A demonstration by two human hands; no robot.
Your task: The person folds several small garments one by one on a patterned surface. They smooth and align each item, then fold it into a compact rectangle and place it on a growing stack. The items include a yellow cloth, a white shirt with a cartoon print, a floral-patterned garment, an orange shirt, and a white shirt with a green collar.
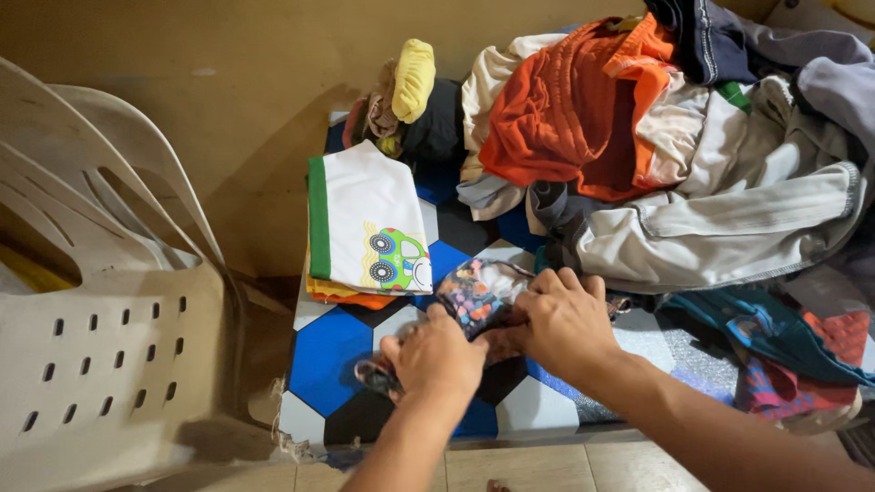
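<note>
At the far left stands a stack of pale plastic chairs (100,301), beside the patterned mat (333,351). Near the mat's left edge lies a folded white shirt (365,219). By its front edge the left hand (436,357) and right hand (565,321) both pinch a small multicoloured cloth (476,293). A clothes pile (693,146) fills the right.

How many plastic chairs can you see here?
2, as far as I can tell: cream plastic chairs stacked at the left beside the patterned mat; the second chair's back shows behind. More may be nested.
</note>
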